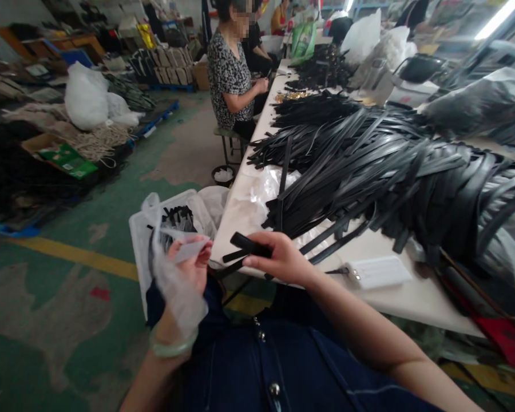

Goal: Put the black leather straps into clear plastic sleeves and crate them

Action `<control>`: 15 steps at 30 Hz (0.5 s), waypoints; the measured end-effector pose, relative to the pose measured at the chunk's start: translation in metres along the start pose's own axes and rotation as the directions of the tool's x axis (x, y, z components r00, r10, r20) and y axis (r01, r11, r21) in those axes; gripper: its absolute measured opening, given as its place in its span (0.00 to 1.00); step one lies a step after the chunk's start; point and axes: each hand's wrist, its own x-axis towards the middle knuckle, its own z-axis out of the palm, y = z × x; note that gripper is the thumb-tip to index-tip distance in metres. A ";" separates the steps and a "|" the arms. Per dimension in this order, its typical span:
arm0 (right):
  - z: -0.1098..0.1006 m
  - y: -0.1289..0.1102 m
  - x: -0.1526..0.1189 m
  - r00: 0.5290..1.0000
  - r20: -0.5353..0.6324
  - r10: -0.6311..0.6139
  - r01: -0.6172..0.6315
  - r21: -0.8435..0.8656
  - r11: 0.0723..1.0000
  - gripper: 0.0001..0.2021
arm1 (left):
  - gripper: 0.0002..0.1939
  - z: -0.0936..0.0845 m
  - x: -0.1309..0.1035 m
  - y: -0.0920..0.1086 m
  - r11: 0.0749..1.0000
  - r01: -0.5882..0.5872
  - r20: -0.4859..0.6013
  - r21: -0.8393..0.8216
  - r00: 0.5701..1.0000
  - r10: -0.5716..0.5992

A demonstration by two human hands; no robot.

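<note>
Pinched in my left hand (194,264) is a thin, translucent plastic bag (178,286), which hangs down over the wrist. My right hand (283,257) is closed round black straps (249,245), whose ends stick out to the left past the fingers. Both hands are held apart, at the near left corner of the table (240,212). Below and beyond my left hand stands a white plastic bin (138,246) with short black and grey pieces (178,220) in it. A large pile of long black straps (352,166) covers much of the table to the right.
A white box with a cable (380,271) lies near the table's front edge. Further along the table, a person in a patterned top (227,80) sits on a stool. Pallets with bags and cord (98,140) stand on the floor to the left.
</note>
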 end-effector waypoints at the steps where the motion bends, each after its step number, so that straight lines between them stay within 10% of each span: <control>1: 0.007 -0.002 -0.010 1.000 -0.018 0.020 -0.021 -0.056 0.998 0.25 | 0.13 0.011 0.000 -0.008 1.000 0.001 0.006 -0.018 1.000 -0.001; 5: 0.025 0.003 -0.029 0.984 -0.150 0.101 -0.103 -0.004 0.995 0.36 | 0.11 0.041 -0.004 -0.032 0.957 -0.203 0.018 0.206 0.979 0.204; 10: 0.021 0.009 -0.021 0.893 -0.425 0.151 -0.186 -0.041 0.982 0.18 | 0.12 0.038 -0.016 -0.034 0.809 -0.337 0.053 0.481 0.933 0.356; 15: 0.017 0.011 -0.009 0.892 -0.398 0.216 -0.180 0.126 0.976 0.16 | 0.12 0.031 -0.020 -0.033 0.756 -0.328 0.080 0.566 0.935 0.346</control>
